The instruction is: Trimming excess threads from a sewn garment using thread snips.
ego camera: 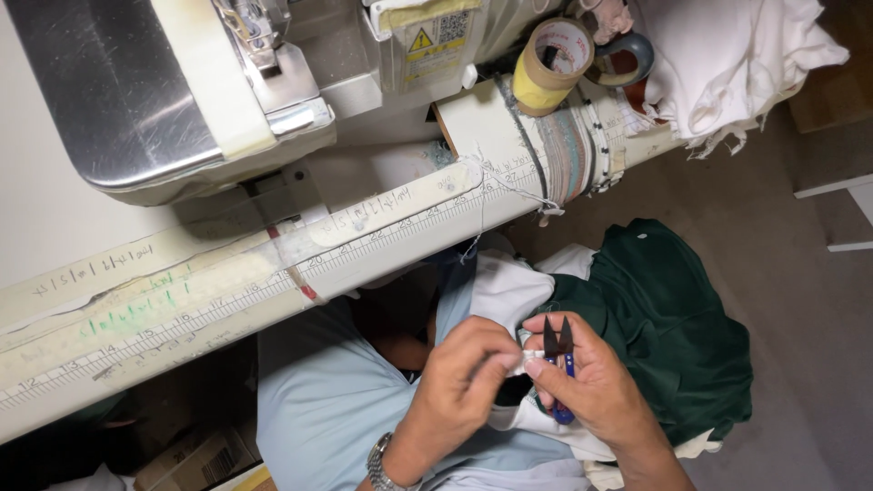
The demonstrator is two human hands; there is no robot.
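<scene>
My right hand (596, 386) holds a small pair of thread snips (558, 359) with a blue handle, its dark blades pointing up and apart. My left hand (464, 382), with a metal wristwatch, pinches a bit of white fabric (509, 291) right at the blades. The white fabric lies in my lap over a dark green garment (677, 318). Both hands meet just below the table's front edge.
A sewing machine (182, 91) stands on the white table, whose front edge carries a taped ruler strip (273, 273). Two tape rolls (555, 64) sit at the table's far corner beside a heap of white cloth (727, 55). A cardboard box lies on the floor at lower left.
</scene>
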